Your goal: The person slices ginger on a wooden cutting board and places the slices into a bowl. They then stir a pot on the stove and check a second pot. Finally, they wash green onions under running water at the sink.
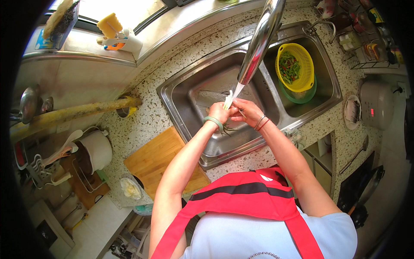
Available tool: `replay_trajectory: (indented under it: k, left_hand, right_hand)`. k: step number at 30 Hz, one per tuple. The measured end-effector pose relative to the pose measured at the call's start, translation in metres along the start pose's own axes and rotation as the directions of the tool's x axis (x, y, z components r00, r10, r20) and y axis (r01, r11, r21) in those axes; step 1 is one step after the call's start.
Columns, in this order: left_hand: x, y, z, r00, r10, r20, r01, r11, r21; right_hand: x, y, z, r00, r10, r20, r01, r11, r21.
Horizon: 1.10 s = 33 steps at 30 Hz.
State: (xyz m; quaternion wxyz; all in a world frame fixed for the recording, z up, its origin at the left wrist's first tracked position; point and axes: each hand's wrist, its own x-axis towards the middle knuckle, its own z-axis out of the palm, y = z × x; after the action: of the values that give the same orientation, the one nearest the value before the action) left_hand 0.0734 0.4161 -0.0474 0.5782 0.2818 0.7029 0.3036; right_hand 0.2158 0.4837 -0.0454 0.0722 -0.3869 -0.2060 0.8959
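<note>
Water streams from a chrome faucet (258,45) onto a small bunch of scallions (228,100) over the left basin of a stainless steel double sink (270,94). My left hand (220,113), with a pale green bangle at its wrist, grips the bunch. White stalk ends point up from that fist, and dark green leaf tips show below it. Close against the bunch, my right hand (248,111) has its fingers curled around a thin pale stalk. Its fingertips are partly hidden, and how much of the bunch they hold is unclear.
In the right basin, a yellow colander (305,73) of cut green and red peppers rests on a green bowl (302,98). A wooden cutting board (155,155) lies left of the sink, beside a small dish (131,188). A rice cooker (376,103) stands at the right.
</note>
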Motion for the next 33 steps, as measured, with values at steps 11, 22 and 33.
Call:
replay_trajectory:
  k: [11,22,33]
  left_hand:
    - [0.005,0.004,-0.008,0.967,-0.242,0.081,0.243,0.773,-0.586]
    - [0.000,0.010,-0.011,0.973,-0.220,0.065,0.216,0.789,-0.576]
    - [-0.002,0.012,-0.004,0.970,-0.184,0.159,0.240,0.833,-0.499]
  right_hand:
    - [0.001,0.000,-0.017,0.980,-0.121,-0.155,0.096,0.983,-0.158]
    - [-0.012,-0.008,0.001,0.988,-0.118,0.101,0.093,0.969,0.229]
    - [-0.010,-0.008,0.008,0.990,-0.143,-0.016,0.142,0.988,-0.064]
